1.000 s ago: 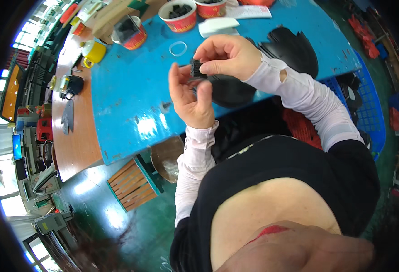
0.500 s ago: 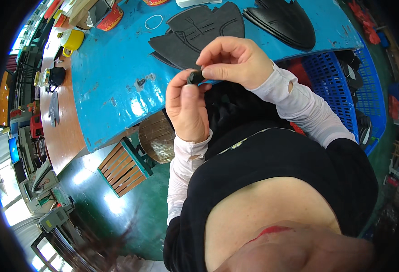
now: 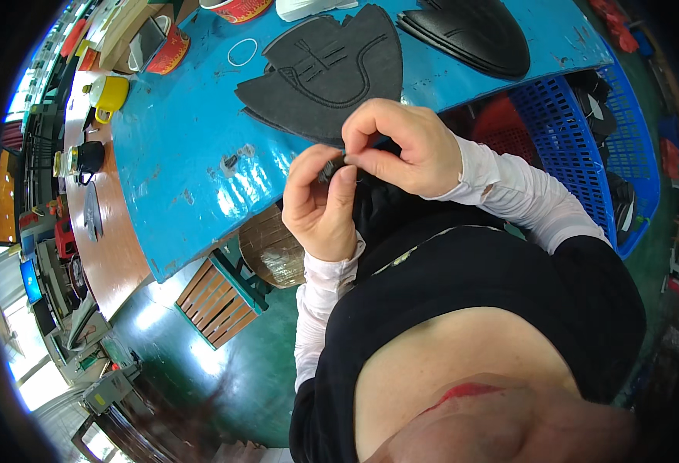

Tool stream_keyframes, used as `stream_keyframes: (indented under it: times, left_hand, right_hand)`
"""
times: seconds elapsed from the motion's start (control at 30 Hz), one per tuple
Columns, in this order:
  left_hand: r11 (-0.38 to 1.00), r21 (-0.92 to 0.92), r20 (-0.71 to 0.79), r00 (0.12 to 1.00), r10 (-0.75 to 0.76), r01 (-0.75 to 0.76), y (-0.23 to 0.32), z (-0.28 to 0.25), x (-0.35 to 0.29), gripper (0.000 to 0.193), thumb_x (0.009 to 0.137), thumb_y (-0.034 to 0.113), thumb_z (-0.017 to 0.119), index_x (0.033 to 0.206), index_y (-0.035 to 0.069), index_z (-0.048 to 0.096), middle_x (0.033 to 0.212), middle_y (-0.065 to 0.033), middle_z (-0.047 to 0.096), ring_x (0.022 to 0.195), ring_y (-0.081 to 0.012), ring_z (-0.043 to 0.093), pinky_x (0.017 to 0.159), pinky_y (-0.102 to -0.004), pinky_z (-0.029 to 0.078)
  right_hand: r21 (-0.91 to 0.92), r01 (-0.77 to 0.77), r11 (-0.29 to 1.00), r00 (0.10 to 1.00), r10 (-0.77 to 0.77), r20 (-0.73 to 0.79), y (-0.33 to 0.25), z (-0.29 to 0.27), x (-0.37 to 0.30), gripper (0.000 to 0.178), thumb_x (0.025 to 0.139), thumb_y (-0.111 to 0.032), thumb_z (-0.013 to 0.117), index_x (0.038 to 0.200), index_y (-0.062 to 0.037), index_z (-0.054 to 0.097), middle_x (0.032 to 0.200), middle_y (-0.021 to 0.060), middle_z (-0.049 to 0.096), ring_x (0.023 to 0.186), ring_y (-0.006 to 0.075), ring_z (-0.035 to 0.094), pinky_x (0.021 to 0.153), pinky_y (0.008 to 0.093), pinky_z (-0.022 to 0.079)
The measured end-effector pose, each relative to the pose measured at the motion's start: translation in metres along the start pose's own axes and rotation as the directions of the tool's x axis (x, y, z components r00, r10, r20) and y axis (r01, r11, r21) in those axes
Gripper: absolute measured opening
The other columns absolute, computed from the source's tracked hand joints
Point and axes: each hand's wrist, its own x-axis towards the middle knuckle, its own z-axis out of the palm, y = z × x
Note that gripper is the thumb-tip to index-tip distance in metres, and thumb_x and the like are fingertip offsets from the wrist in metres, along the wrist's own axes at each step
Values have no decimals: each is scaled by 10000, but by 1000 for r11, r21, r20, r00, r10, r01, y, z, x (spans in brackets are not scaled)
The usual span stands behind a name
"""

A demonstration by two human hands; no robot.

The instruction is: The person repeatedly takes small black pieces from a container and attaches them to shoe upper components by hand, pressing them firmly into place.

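Note:
My left hand (image 3: pixel 320 208) is closed with thumb and fingers on a small dark bundle (image 3: pixel 328 170), too small to tell its kind. My right hand (image 3: pixel 410 150) pinches at the bundle's edge; its thumb and forefinger meet right beside the left thumb. Whatever lies between the right fingertips is hidden. Just beyond both hands lies a stack of black, curved shoe-upper pieces (image 3: pixel 332 73) with stitched lines, flat on the blue table (image 3: pixel 177 131). A second stack of shiny black rounded pieces (image 3: pixel 478 42) is to its right.
A white ring (image 3: pixel 242 52) lies left of the stack. Red bowls (image 3: pixel 171 50) and a yellow mug (image 3: pixel 109 94) stand at the far left. Blue plastic baskets (image 3: pixel 567 147) are below the table's right end. A slatted wooden stool (image 3: pixel 220 301) stands at the lower left.
Both hands have come slightly nearer to my body, still together at the dark bundle. The right fingers have closed in a tighter pinch. The whole view has shifted a little.

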Motion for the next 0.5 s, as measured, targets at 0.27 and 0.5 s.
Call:
stream_keyframes:
  times: [0.27,0.5]
  left_hand:
    - [940,310,215,974,75,-141,18,-1,20,216,743,-83,687,924,-4,600,930,-129,625,846,-222,604,757,-309,477]
    - [719,597,377,916,140,-355,27,-7,57,276,660,-103,702,893,6,604,858,-128,621,765,-278,606,693,-341,488]
  right_hand:
    - [595,-429,680,904,325,279,1,-13,-1,198,904,-25,597,935,-65,405,906,34,535,819,76,502,732,231,446]
    - [330,-345,879,913,232,335,10,-44,34,246,898,-10,599,874,-78,364,877,78,548,761,106,500,712,242,441]
